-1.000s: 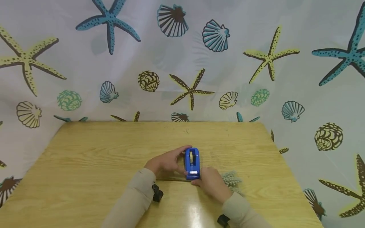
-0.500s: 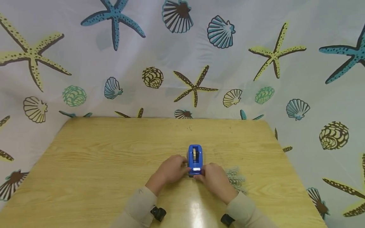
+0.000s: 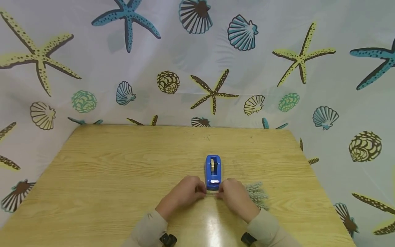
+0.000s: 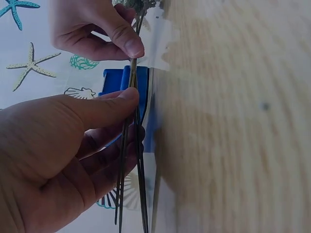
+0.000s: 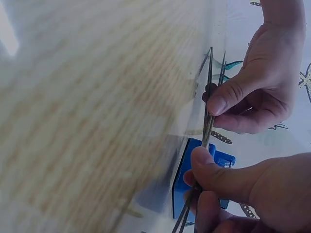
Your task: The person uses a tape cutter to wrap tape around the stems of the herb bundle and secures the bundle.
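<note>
Thin dark stems [image 4: 141,184] of a grey-green sprig [image 3: 257,195] stretch between the two hands, low over the table. My left hand [image 3: 184,192] pinches them between thumb and fingers, left of the middle. On the right, my right hand [image 3: 236,199] pinches the same bundle nearer the leafy heads, which stick out beyond it. A paler stretch of the bundle shows between the hands in both wrist views; whether tape is on it I cannot tell. Just behind the bundle stands a blue tape dispenser [image 3: 213,173] with a roll in it, its cutting end facing me.
The wood-grain table [image 3: 123,164] has a shiny surface. A white cloth [image 3: 148,61] printed with starfish and shells hangs along its back and sides.
My left hand has left the dispenser's left side and come nearer me onto the stems. Both hands now sit in front of the dispenser, with the stems visible between them.
</note>
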`<state>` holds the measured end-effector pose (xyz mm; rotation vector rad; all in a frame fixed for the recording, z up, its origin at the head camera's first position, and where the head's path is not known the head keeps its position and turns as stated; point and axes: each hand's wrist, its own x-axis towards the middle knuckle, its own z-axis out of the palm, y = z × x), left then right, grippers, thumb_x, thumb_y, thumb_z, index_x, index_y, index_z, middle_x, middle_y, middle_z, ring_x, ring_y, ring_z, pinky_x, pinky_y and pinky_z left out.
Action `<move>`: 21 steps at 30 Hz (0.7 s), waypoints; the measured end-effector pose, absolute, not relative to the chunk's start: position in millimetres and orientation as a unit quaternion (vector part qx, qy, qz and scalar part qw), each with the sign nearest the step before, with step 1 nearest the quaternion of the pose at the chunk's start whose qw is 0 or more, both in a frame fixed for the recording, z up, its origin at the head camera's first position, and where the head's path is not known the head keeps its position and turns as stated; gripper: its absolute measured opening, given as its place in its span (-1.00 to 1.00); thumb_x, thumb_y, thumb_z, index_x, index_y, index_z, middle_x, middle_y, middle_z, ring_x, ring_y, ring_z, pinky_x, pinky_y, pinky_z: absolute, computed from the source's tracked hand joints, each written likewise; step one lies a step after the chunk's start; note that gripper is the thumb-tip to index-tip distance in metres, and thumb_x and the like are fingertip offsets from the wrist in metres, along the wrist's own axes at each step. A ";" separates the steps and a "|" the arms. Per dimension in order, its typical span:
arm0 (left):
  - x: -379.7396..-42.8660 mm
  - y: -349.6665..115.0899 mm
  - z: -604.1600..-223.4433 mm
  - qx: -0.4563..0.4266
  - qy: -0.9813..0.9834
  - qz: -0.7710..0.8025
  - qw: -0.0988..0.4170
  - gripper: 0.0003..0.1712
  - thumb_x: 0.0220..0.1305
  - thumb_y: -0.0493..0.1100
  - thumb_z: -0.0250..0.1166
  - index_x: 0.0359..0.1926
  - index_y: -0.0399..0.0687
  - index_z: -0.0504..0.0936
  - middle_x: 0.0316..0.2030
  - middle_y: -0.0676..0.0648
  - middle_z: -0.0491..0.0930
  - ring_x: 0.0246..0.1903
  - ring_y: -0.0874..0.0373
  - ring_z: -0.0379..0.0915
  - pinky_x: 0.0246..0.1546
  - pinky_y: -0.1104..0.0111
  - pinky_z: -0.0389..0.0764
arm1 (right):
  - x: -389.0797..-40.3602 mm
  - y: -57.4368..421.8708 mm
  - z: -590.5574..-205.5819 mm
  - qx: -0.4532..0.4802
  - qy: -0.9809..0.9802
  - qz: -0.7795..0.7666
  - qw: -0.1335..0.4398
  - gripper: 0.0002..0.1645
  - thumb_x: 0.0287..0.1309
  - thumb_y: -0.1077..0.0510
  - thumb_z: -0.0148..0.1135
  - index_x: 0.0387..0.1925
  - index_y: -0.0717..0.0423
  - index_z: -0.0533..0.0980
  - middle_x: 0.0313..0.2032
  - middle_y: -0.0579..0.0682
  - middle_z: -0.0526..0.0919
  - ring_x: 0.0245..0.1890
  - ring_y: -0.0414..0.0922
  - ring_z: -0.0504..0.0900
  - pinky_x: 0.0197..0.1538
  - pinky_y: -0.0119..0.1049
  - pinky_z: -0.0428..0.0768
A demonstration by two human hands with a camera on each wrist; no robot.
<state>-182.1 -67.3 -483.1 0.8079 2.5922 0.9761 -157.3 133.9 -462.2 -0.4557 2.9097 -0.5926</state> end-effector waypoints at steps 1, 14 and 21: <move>-180.7 -66.8 -483.1 0.279 0.892 0.334 0.124 -0.95 0.24 -0.27 0.39 -0.35 -0.11 0.78 -0.43 0.09 0.66 -0.40 0.32 0.49 -0.30 0.44 0.56 | -156.9 134.4 -461.8 -0.153 0.966 -0.193 0.071 -0.80 0.10 0.08 0.46 -0.54 0.07 0.67 -0.53 -0.11 0.66 -0.55 -0.25 0.49 -0.43 -0.37 0.49; -171.7 -65.0 -478.6 0.267 0.898 0.325 0.131 -0.95 0.18 -0.29 0.44 -0.40 -0.07 0.80 -0.40 0.06 0.76 -0.40 0.35 0.54 -0.31 0.45 0.58 | -154.0 134.0 -458.2 -0.157 0.968 -0.172 0.095 -0.80 0.05 0.06 0.50 -0.60 0.01 0.71 -0.56 -0.16 0.69 -0.60 -0.28 0.47 -0.50 -0.36 0.47; -165.7 -62.7 -480.4 0.257 0.915 0.283 0.133 -0.94 0.19 -0.21 0.45 -0.42 0.00 0.79 -0.46 0.13 0.71 -0.45 0.36 0.49 -0.35 0.44 0.55 | -150.1 133.4 -462.4 -0.162 0.973 -0.138 0.087 -0.81 0.01 0.01 0.53 -0.58 -0.03 0.72 -0.53 -0.16 0.70 -0.57 -0.27 0.51 -0.49 -0.33 0.49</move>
